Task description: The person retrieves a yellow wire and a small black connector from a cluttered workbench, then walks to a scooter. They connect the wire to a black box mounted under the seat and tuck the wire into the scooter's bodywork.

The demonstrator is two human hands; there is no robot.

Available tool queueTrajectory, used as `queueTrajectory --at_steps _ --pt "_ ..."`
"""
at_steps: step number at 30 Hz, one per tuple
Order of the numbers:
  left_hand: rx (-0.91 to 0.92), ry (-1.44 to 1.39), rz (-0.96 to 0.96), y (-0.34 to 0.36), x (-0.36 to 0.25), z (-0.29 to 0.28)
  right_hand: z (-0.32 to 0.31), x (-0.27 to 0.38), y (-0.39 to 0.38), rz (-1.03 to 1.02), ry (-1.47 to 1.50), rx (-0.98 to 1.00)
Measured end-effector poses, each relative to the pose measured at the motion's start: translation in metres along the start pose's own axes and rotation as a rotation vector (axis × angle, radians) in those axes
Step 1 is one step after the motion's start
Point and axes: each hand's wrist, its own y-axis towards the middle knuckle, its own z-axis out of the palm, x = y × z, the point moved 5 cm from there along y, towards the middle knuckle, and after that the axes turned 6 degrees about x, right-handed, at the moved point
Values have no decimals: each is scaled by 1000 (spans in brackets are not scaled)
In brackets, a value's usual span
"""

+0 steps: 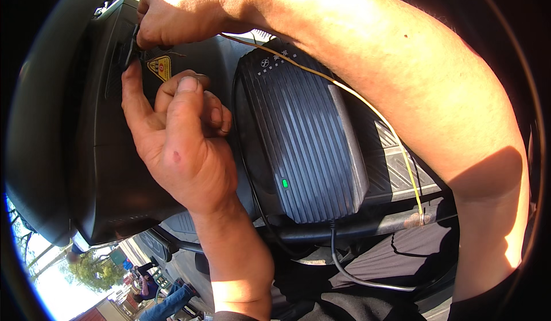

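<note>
My right hand [160, 19] reaches across the top and is closed on a small black flap [130, 48] on the dark plastic body [97, 160] below a scooter seat [34, 126]. Beneath it, my left hand [186, 143] has its forefinger stretched up against the flap, the other fingers loosely bent with nothing visible in them; the palm side is hidden. A yellow triangular warning sticker [159, 66] is beside both hands. To the right lies a black ribbed charger [307, 154] with a lit green light and a cord. A thin yellow wire [367, 105] crosses over it.
The scooter's grooved footboard [390, 166] shows behind my right forearm, with a metal tube [390, 220] along its edge. A dark cord [373, 281] hangs below the charger. At the lower left, outdoors, are a person in jeans [166, 301], other small figures and trees [97, 266].
</note>
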Motion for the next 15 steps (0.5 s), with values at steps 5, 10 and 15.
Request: queueTrajectory --at_steps 5,10,15 --pt "31 -56 32 -1 -3 -2 -5 -2 -4 -12 12 59" --pt "39 -69 78 -5 -5 -2 0 -6 2 42 101 -102" --pt "-16 -89 75 -7 -7 -5 10 -8 10 29 82 -10"
